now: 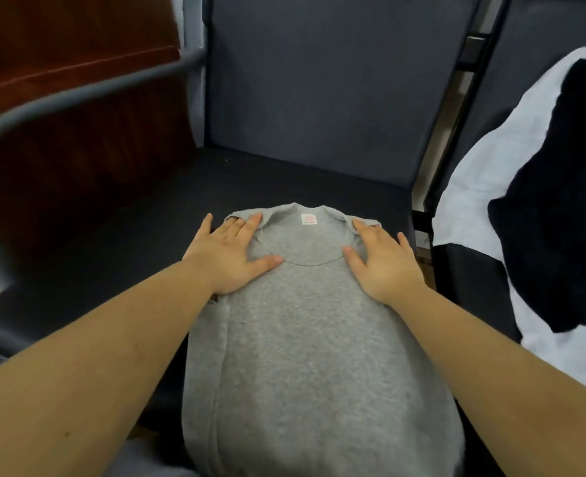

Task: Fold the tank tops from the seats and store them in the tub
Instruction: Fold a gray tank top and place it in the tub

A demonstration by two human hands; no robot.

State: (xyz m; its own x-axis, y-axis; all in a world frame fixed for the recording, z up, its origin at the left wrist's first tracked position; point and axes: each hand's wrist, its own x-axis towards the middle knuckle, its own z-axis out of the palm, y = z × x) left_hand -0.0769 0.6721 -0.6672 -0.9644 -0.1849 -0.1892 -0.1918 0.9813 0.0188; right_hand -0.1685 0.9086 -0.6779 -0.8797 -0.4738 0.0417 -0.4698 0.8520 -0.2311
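A grey tank top (295, 339) lies flat on the dark seat (119, 242) in front of me, neckline away from me, its sides folded in to a narrow strip. A small white label shows inside the collar. My left hand (228, 256) lies flat on the left shoulder strap with fingers spread. My right hand (382, 261) presses flat on the right shoulder strap the same way. The garment's lower end hangs over the seat's front edge. No tub is in view.
The seat's dark backrest (329, 84) rises behind the garment. A grey metal armrest (78, 91) curves on the left, with red-brown upholstery (61, 36) beyond it. On the neighbouring seat at right lie a white garment (484, 187) and a black garment (560, 201).
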